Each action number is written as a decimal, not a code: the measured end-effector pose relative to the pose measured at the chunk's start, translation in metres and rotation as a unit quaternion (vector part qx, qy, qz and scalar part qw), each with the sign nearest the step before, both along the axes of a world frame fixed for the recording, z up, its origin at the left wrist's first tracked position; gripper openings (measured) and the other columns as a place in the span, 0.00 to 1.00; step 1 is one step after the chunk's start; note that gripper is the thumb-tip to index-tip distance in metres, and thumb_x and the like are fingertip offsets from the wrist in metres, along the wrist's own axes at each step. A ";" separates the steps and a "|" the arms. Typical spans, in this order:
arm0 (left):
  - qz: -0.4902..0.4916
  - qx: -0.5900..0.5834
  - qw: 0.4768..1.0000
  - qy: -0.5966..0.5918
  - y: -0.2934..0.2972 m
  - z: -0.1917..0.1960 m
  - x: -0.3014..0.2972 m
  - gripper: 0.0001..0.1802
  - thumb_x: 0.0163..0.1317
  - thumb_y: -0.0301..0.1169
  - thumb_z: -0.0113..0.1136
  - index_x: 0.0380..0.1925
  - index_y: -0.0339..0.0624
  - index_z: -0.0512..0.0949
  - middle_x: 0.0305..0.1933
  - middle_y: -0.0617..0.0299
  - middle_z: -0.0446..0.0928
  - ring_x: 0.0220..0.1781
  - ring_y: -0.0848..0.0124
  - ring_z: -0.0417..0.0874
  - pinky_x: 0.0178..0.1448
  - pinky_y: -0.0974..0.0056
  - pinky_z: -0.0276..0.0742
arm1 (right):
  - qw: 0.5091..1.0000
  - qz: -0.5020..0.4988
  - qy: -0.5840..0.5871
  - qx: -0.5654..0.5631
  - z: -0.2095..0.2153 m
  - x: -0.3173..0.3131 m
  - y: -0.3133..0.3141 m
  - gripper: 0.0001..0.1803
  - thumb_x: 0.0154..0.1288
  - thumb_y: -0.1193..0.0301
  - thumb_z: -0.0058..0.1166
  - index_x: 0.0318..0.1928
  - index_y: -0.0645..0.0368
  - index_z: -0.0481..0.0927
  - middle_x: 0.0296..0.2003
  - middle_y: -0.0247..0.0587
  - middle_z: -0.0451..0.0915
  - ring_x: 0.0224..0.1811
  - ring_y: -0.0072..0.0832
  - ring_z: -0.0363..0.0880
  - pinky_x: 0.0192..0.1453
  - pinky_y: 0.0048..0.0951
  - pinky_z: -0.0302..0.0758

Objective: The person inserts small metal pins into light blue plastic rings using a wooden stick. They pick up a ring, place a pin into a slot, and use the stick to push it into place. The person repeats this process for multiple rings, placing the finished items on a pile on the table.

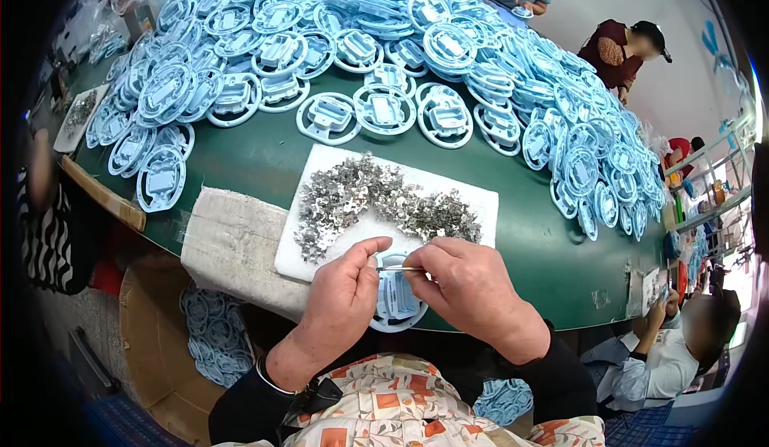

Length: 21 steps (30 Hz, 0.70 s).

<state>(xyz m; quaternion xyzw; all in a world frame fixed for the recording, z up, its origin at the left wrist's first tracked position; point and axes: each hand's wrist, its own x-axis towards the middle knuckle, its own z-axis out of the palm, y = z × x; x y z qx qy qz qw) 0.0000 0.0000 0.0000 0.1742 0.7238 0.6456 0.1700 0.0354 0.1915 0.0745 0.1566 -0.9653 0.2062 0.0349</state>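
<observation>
Both my hands hold one light-blue round plastic part (396,296) at the near edge of the green table (264,163). My left hand (340,299) grips its left side, thumb across the top. My right hand (469,283) closes on its right side and pinches a thin metal piece (400,268) against it. Just beyond my hands lies a white board (473,203) heaped with small silvery metal clips (360,199).
Several light-blue round parts (384,54) are piled across the far half of the table. A grey cloth pad (232,243) lies at the left of the board. A cardboard box of blue parts (212,339) stands below. Other people sit around the table.
</observation>
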 end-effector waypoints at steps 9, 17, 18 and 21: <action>-0.005 -0.001 1.000 -0.011 -0.001 -0.003 -0.005 0.19 0.81 0.31 0.45 0.62 0.32 0.76 0.28 0.68 0.78 0.24 0.83 0.74 0.29 0.72 0.75 | 0.999 -0.007 0.027 -0.033 -0.006 0.005 -0.004 0.10 0.58 0.76 0.65 0.42 0.56 0.84 0.32 0.40 0.80 0.32 0.41 0.83 0.34 0.40 0.80; -0.009 -0.021 1.000 -0.018 -0.001 0.000 -0.006 0.19 0.81 0.30 0.44 0.62 0.32 0.76 0.28 0.68 0.78 0.23 0.83 0.75 0.28 0.73 0.75 | 0.999 0.027 0.033 0.002 -0.018 0.022 0.006 0.26 0.55 0.80 0.65 0.56 0.52 0.85 0.39 0.38 0.81 0.38 0.37 0.83 0.38 0.36 0.82; -0.009 -0.022 1.000 -0.013 -0.001 -0.001 -0.006 0.19 0.81 0.31 0.44 0.62 0.32 0.76 0.28 0.68 0.78 0.23 0.83 0.75 0.28 0.73 0.75 | 0.999 0.025 0.032 -0.006 -0.016 0.020 0.007 0.27 0.55 0.80 0.65 0.57 0.52 0.84 0.39 0.38 0.81 0.38 0.37 0.83 0.39 0.36 0.82; -0.008 -0.026 1.000 -0.012 -0.001 -0.003 -0.006 0.19 0.81 0.31 0.44 0.62 0.32 0.76 0.28 0.68 0.78 0.23 0.84 0.75 0.28 0.73 0.74 | 0.999 0.005 0.036 -0.032 -0.015 0.021 0.010 0.29 0.54 0.79 0.65 0.59 0.51 0.83 0.38 0.38 0.80 0.38 0.37 0.82 0.39 0.36 0.81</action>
